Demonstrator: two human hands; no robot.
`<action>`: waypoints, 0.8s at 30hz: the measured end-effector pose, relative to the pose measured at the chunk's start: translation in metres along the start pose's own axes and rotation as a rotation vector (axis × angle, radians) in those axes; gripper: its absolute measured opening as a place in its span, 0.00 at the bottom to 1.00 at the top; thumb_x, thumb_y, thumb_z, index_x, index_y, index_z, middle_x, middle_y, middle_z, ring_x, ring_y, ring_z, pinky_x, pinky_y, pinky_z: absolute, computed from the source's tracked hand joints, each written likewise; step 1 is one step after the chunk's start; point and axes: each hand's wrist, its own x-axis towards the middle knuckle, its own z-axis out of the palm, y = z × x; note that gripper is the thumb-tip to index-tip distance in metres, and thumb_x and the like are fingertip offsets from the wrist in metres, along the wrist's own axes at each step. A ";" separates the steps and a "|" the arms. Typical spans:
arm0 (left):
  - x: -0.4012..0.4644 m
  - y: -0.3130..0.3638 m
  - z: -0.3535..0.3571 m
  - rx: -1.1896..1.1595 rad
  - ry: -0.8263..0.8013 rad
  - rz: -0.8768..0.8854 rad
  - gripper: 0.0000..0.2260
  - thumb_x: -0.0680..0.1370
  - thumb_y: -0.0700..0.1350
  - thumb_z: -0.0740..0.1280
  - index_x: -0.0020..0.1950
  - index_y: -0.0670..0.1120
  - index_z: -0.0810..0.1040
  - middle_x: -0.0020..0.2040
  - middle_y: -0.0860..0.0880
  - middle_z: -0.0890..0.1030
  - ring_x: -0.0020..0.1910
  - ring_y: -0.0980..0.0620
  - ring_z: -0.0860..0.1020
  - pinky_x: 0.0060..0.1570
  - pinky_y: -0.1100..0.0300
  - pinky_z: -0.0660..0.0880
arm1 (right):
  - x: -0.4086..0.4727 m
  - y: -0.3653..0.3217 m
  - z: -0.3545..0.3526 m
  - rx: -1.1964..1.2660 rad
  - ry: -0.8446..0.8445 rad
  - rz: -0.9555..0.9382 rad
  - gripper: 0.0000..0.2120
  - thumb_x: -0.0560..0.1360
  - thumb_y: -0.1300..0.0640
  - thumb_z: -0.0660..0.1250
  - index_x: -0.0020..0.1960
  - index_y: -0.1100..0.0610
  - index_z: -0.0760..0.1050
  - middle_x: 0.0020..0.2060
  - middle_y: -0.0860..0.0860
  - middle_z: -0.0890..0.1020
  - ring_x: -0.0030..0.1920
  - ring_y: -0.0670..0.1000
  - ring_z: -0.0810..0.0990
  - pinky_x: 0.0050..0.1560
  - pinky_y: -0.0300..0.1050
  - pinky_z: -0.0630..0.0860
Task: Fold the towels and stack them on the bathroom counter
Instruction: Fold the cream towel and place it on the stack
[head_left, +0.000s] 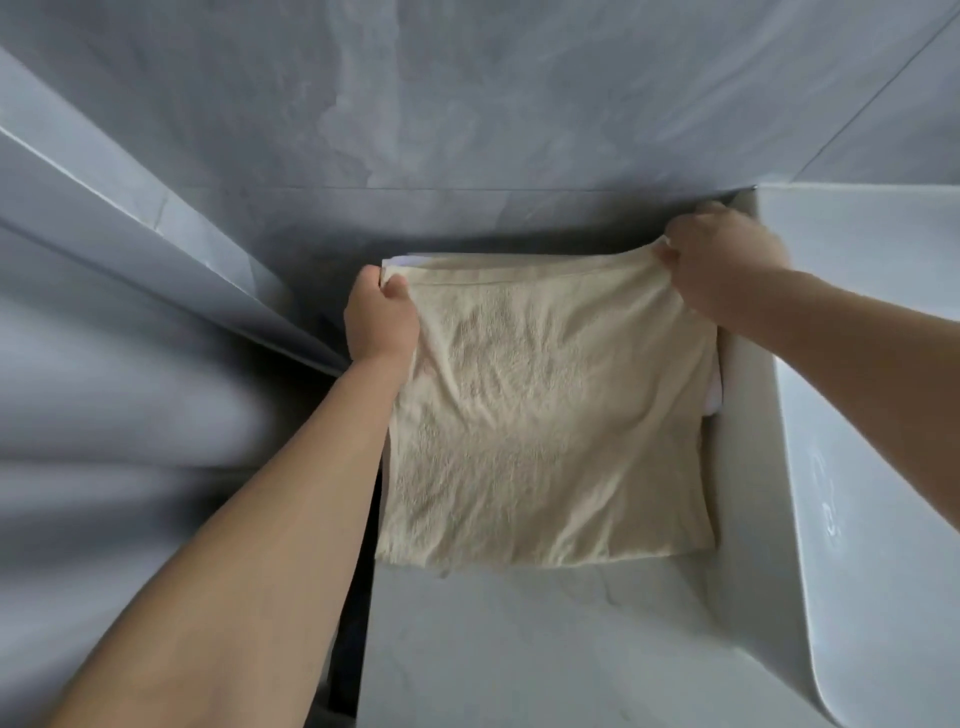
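Two arms outstretched, left hand (382, 317) and right hand (727, 260) each pinching beige towel (545, 415) corners

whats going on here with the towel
A person is working a beige towel on the bathroom counter, next to the white sink. The left hand pinches its far left corner and the right hand pinches its far right corner, near the grey tiled wall. The towel lies spread over something white that peeks out at its far and right edges, possibly another towel.
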 end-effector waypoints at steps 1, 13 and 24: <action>0.000 0.000 0.002 0.019 0.025 0.009 0.08 0.85 0.47 0.57 0.49 0.45 0.71 0.39 0.56 0.72 0.36 0.59 0.71 0.34 0.61 0.65 | 0.003 0.001 0.004 -0.031 -0.013 -0.041 0.15 0.82 0.54 0.56 0.58 0.61 0.77 0.58 0.62 0.76 0.58 0.65 0.75 0.53 0.54 0.72; 0.005 0.016 0.013 0.579 -0.058 0.684 0.11 0.77 0.42 0.65 0.59 0.46 0.75 0.64 0.47 0.74 0.65 0.43 0.69 0.65 0.47 0.64 | 0.026 0.009 0.017 -0.109 -0.196 -0.151 0.12 0.74 0.64 0.60 0.57 0.59 0.73 0.58 0.59 0.76 0.60 0.62 0.74 0.59 0.54 0.72; 0.020 0.031 0.029 0.653 -0.276 0.839 0.03 0.82 0.42 0.60 0.52 0.42 0.69 0.50 0.44 0.72 0.50 0.44 0.70 0.52 0.49 0.69 | 0.023 -0.003 0.027 -0.098 -0.256 -0.078 0.23 0.81 0.47 0.51 0.68 0.62 0.67 0.66 0.62 0.69 0.67 0.63 0.66 0.67 0.57 0.64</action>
